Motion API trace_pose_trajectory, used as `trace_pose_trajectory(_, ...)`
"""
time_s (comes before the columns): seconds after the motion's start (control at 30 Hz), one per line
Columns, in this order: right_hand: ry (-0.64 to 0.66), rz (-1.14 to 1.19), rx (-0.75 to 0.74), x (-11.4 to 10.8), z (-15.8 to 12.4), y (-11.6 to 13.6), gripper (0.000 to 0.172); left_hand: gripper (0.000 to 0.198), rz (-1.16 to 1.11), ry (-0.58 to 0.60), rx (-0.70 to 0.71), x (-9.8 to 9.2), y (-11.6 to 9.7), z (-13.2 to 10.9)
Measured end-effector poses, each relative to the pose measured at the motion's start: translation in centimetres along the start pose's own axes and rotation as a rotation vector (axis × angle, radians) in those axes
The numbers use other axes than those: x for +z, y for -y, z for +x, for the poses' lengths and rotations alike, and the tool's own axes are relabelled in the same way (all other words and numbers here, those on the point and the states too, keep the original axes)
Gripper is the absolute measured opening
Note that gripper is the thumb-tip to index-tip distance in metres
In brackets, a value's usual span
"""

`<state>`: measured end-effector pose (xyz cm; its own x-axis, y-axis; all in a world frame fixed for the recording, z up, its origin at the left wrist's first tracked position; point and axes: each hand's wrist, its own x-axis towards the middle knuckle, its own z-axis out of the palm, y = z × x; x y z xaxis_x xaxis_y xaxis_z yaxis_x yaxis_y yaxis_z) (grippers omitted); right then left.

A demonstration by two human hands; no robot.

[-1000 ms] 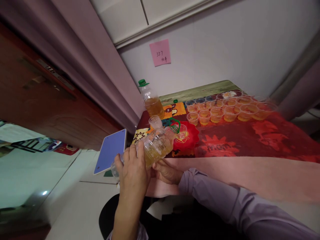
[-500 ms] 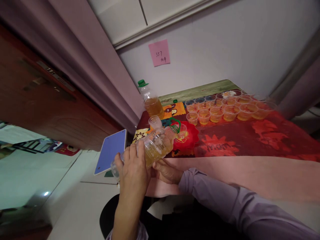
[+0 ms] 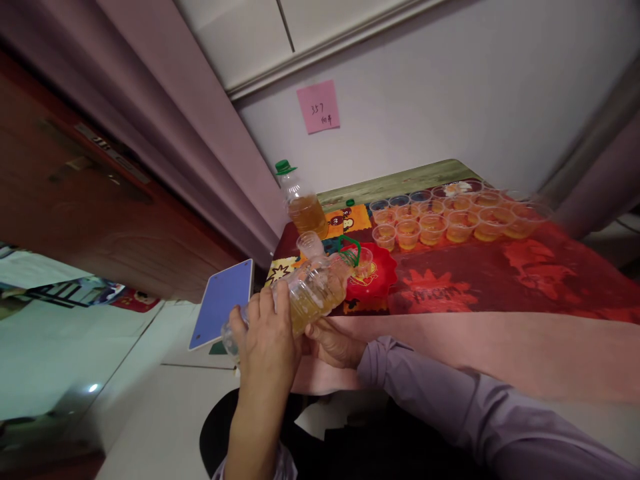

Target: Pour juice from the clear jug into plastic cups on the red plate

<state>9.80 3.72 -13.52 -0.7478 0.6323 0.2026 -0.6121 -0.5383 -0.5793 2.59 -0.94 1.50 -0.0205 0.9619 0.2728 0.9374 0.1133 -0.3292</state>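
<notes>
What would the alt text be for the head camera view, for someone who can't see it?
A person's left grip and right grip hold a tilted, partly filled clear bottle, its neck by a clear cup on a red scalloped dish. Beyond are an upright green-capped bottle and rows of clear cups on a patterned tablecloth.

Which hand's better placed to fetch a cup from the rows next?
Probably the right hand: at the tilted clear plastic bottle's underside, it's nearer the clear plastic cups. The left hand grips the bottle farther away.
</notes>
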Motion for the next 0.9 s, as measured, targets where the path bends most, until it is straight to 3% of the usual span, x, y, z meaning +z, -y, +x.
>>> trace_pose_trajectory(0.9, 0.002, -0.001, 0.021, -0.36, -0.02, -0.35, 0.073, 0.072, 0.0, 0.009, -0.007, 0.13, 0.0, -0.06)
